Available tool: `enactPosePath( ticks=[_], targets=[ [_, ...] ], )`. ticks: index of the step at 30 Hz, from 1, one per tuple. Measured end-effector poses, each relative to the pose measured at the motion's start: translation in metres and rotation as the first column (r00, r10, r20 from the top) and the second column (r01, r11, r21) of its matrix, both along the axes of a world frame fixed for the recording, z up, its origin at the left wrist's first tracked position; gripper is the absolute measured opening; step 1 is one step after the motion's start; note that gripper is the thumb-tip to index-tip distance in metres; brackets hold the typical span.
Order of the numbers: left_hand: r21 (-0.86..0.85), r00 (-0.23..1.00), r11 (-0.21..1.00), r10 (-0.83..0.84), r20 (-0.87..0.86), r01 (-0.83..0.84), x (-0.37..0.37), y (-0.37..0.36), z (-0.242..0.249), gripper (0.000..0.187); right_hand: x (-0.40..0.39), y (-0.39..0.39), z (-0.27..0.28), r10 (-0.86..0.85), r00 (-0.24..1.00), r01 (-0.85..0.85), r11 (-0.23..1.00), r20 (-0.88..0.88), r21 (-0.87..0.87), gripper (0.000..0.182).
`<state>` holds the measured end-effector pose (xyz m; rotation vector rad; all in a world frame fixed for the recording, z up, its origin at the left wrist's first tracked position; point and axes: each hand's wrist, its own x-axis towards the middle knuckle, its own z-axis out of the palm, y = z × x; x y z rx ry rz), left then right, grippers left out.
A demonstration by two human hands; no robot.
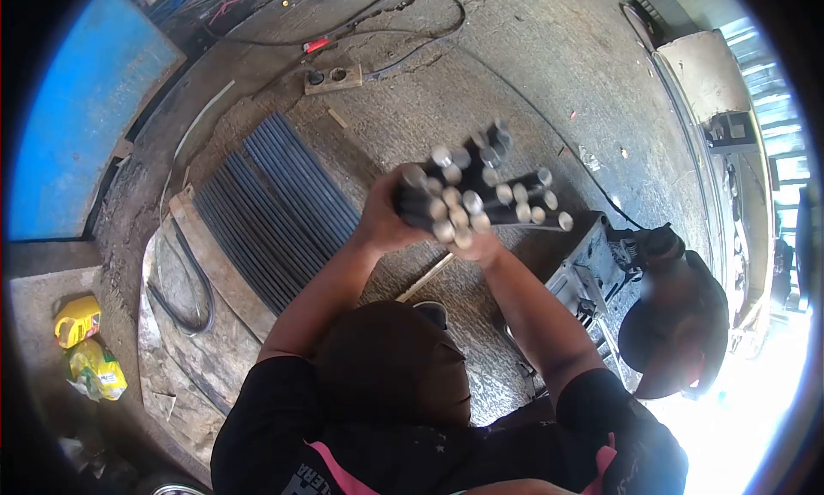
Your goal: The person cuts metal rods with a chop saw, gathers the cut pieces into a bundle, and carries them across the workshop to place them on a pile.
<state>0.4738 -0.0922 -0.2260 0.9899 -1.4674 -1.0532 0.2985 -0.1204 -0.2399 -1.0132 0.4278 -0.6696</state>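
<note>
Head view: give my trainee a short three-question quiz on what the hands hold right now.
1. True or false: both hands grip one bundle of metal rods.
2. Where do more rods lie? A) flat on the floor at image left B) on the blue panel C) on a shelf
3. What yellow thing stands at far left?

Key:
1. True: left hand and right hand hold it.
2. A
3. A yellow bottle.

Bare floor (515, 74) beyond; rod stack (275, 207) left, machine (592, 276) right
</note>
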Motion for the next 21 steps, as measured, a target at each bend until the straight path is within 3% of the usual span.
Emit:
enactPosePath(
  ticks=[1,2,3,6,7,10,11,12,14,15,16,18,21],
  targets=[
    [0.033,0.989,0.998,0.050,-0.137,-0.046,-0.003,-0.001,0.008,0.071,0.002,-0.001,0.014,-0.162,0.956,0.050,0.912,-0.245,-0.408,0.047],
    [0.071,0.958,0.994,0.103,-0.267,-0.087,-0.005,-0.003,0.013,0.070,0.004,-0.002,0.021,-0.396,0.835,-0.023,0.669,-0.382,-0.743,0.045],
    [0.064,0.931,0.993,0.115,-0.345,-0.099,-0.006,-0.008,0.011,0.067,0.007,-0.004,0.022,-0.383,0.855,0.033,0.713,-0.350,-0.700,0.054],
    [0.092,0.941,0.994,0.085,-0.329,-0.058,0.004,-0.010,0.006,0.069,0.008,-0.013,0.028,-0.325,0.879,0.018,0.754,-0.349,-0.657,0.059],
    [0.115,0.942,0.993,0.072,-0.327,-0.035,0.006,-0.007,0.002,0.070,0.007,-0.014,0.030,-0.236,0.916,-0.022,0.778,-0.324,-0.628,0.060],
    [0.168,0.943,0.986,0.059,-0.327,-0.003,0.004,-0.009,-0.033,0.071,0.004,-0.016,0.005,-0.192,0.890,-0.035,0.876,-0.414,-0.480,0.060],
    [0.276,0.763,0.955,0.096,-0.639,0.111,-0.005,-0.008,-0.011,0.073,0.007,-0.015,-0.002,-0.286,0.912,0.075,0.821,-0.295,-0.566,0.061],
    [0.267,0.763,0.958,0.094,-0.639,0.106,-0.002,-0.013,-0.007,0.073,0.010,-0.021,0.003,-0.284,0.913,0.070,0.816,-0.292,-0.574,0.061],
    [0.154,0.920,0.985,-0.014,-0.392,0.080,0.002,-0.010,-0.007,0.077,0.007,-0.019,0.010,-0.267,0.861,-0.079,0.771,-0.434,-0.632,0.065],
    [0.113,0.960,0.990,-0.054,-0.274,0.088,0.006,-0.012,-0.002,0.081,0.005,-0.022,0.001,-0.207,0.846,-0.100,0.843,-0.491,-0.529,0.064],
    [0.101,0.962,0.991,-0.060,-0.267,0.090,0.007,-0.014,0.001,0.081,0.007,-0.023,0.000,-0.216,0.849,-0.094,0.837,-0.483,-0.539,0.064],
    [0.041,0.947,0.998,-0.036,-0.318,0.052,0.004,-0.015,0.004,0.083,0.013,-0.021,0.001,-0.196,0.946,0.082,0.917,-0.259,-0.391,0.061],
    [0.136,0.944,0.979,-0.100,-0.315,0.149,0.007,-0.020,-0.012,0.086,0.009,-0.022,-0.002,-0.146,0.928,0.017,0.936,-0.342,-0.353,0.059]
  ],
)
